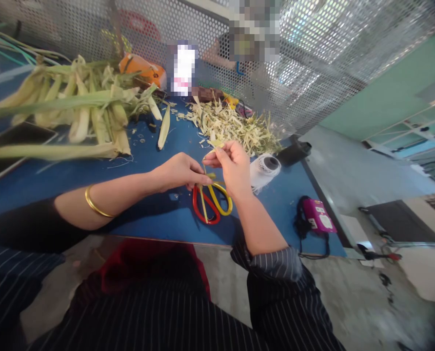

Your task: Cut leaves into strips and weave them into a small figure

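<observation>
In the head view my left hand (183, 171) is closed, its thumb and fingers pinching a narrow strip of corn husk (204, 207) that hangs down from them. My right hand (235, 168) is just beside it, with a pale piece of corn husk (216, 144) pinched at its fingertips. Whether both hands hold one and the same strip, I cannot tell. Below the hands lie scissors with one red handle (195, 204) and one yellow handle (227, 207); their blades are mostly hidden by the hands.
A heap of corn husks (82, 107) fills the table's left. Husk scraps (235, 124) are piled behind my hands, near a single husk (164, 129). To the right are a white thread spool (263, 170), a black cylinder (294, 153) and a purple box (320, 216) with a cord.
</observation>
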A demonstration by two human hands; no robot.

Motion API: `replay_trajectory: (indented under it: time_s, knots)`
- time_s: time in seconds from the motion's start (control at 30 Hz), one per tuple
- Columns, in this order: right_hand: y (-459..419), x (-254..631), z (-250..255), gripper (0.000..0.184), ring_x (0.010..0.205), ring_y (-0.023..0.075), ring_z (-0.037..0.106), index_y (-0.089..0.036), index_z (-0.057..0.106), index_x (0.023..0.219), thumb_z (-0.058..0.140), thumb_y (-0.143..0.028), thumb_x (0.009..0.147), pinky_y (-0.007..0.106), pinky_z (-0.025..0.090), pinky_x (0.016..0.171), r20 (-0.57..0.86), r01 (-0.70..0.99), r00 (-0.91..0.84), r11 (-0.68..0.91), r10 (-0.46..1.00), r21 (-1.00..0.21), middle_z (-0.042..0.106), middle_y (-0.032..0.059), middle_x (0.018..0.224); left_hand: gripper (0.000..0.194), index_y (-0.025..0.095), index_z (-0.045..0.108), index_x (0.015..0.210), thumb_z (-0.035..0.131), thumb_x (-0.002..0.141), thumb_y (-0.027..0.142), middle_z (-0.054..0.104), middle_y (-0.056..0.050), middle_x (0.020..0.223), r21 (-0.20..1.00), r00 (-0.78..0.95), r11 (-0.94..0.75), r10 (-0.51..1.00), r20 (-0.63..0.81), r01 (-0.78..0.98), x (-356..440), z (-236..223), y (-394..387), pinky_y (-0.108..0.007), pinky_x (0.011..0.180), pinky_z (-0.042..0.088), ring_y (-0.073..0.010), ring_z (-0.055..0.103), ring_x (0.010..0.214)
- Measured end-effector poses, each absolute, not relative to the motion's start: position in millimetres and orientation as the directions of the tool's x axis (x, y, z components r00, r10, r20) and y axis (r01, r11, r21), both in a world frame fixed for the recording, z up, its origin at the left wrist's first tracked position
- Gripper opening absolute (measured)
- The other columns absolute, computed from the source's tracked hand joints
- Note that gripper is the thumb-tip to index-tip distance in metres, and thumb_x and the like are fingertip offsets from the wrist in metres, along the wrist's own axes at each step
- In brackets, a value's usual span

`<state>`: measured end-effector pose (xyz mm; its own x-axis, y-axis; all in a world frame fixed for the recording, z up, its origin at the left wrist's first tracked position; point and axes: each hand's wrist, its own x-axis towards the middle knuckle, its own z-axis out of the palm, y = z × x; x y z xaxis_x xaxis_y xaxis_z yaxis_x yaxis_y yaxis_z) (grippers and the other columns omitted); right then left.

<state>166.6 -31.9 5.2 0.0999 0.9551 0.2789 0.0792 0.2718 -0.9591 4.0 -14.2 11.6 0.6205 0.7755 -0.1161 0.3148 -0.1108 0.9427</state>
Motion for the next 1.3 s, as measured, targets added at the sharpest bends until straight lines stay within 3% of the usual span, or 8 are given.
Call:
replay_trajectory:
  time_s: [0.37, 0.6, 0.7, 0.8, 0.97, 1.17, 1.23, 1.3]
  knots:
    - [-39.6, 157.8, 8.9, 0.021, 0.069, 0.0108, 0.066, -0.025, 0.045, 0.087, 0.048, -0.045, 0.090, 0.027, 0.053, 0.070, 0.381, 0.175, 0.108, 0.359, 0.918, -0.917, 0.066, -0.0016, 0.078, 0.016, 0.015, 0.071, 0.064, 0.066, 0.071, 0.028, 0.057, 0.000, 0.050, 0.956, 0.608, -0.120, 0.791, -0.071, 0.267, 10.1, 4.4, -22.7, -0.023, 0.047, 0.037, -0.0085, 0.048, 0.046]
    - [-39.8, 176.8, 20.6, 0.026, 0.075, 0.0142, 0.061, -0.023, 0.055, 0.079, 0.052, -0.047, 0.087, 0.029, 0.049, 0.074, 0.637, 0.541, 0.335, 0.412, 0.694, -0.734, 0.060, 0.0012, 0.076, 0.017, 0.013, 0.069, 0.060, 0.074, 0.068, 0.027, 0.055, 0.000, 0.047, 0.998, 0.334, 0.035, 0.941, -0.051, 0.056, 4.9, 13.2, -5.4, -0.022, 0.049, 0.040, -0.0071, 0.047, 0.044]
    - [-32.2, 181.3, 12.3, 0.039, 0.054, 0.0102, 0.051, -0.020, 0.055, 0.065, 0.055, -0.054, 0.083, 0.024, 0.043, 0.056, 0.354, 0.359, 0.293, 0.241, 0.888, -0.902, 0.051, -0.0028, 0.056, 0.015, 0.013, 0.069, 0.062, 0.075, 0.068, 0.026, 0.057, 0.000, 0.050, 0.997, 0.272, 0.067, 0.961, -0.057, -0.026, 3.3, 12.7, -0.3, -0.022, 0.050, 0.041, -0.0063, 0.048, 0.044]
    - [-24.8, 179.6, 3.8, 0.036, 0.049, 0.0067, 0.047, -0.017, 0.059, 0.070, 0.066, -0.052, 0.075, 0.022, 0.039, 0.050, 0.090, 0.101, 0.101, 0.080, 0.991, -0.992, 0.053, -0.0042, 0.058, 0.017, 0.013, 0.068, 0.061, 0.074, 0.069, 0.026, 0.057, 0.000, 0.049, 0.998, 0.311, 0.065, 0.948, -0.059, -0.010, 4.7, 11.0, -2.1, -0.021, 0.049, 0.040, -0.0063, 0.049, 0.045]
    - [-22.0, 172.7, -1.8, 0.026, 0.047, 0.0068, 0.050, -0.017, 0.063, 0.072, 0.068, -0.042, 0.073, 0.022, 0.042, 0.051, 0.104, 0.045, 0.146, 0.099, 0.984, -0.994, 0.056, -0.0049, 0.056, 0.016, 0.014, 0.068, 0.059, 0.076, 0.067, 0.024, 0.059, -0.001, 0.051, 0.993, 0.413, 0.116, 0.905, -0.104, -0.004, 8.4, 6.2, -8.0, -0.022, 0.049, 0.042, -0.0068, 0.050, 0.046]
    - [-14.9, 180.9, -5.6, 0.034, 0.048, 0.0095, 0.054, -0.017, 0.062, 0.073, 0.068, -0.051, 0.071, 0.024, 0.040, 0.049, -0.077, 0.045, 0.189, -0.087, 0.979, -0.995, 0.061, -0.0019, 0.061, 0.018, 0.012, 0.067, 0.058, 0.077, 0.067, 0.024, 0.064, -0.005, 0.057, 0.970, 0.411, 0.239, 0.888, -0.204, -0.034, 8.5, 2.3, -7.4, -0.023, 0.050, 0.045, -0.0071, 0.053, 0.047]
    - [-18.9, 184.7, 0.1, 0.035, 0.052, 0.0115, 0.055, -0.019, 0.061, 0.076, 0.062, -0.054, 0.077, 0.027, 0.042, 0.054, 0.094, 0.228, 0.303, 0.024, 0.948, -0.973, 0.063, 0.0000, 0.066, 0.016, 0.013, 0.068, 0.060, 0.078, 0.067, 0.024, 0.067, -0.007, 0.063, 0.952, 0.361, 0.295, 0.899, -0.247, -0.084, 8.2, 2.6, -4.7, -0.023, 0.054, 0.048, -0.0085, 0.057, 0.051]
    - [-26.9, 185.0, 6.9, 0.029, 0.062, 0.0139, 0.057, -0.020, 0.060, 0.078, 0.057, -0.049, 0.084, 0.030, 0.045, 0.066, 0.470, 0.548, 0.344, 0.233, 0.813, -0.803, 0.064, 0.0014, 0.071, 0.015, 0.013, 0.069, 0.063, 0.078, 0.067, 0.024, 0.070, -0.008, 0.068, 0.929, 0.316, 0.342, 0.905, -0.285, -0.142, 8.1, 3.5, -1.8, -0.024, 0.058, 0.051, -0.0097, 0.061, 0.055]
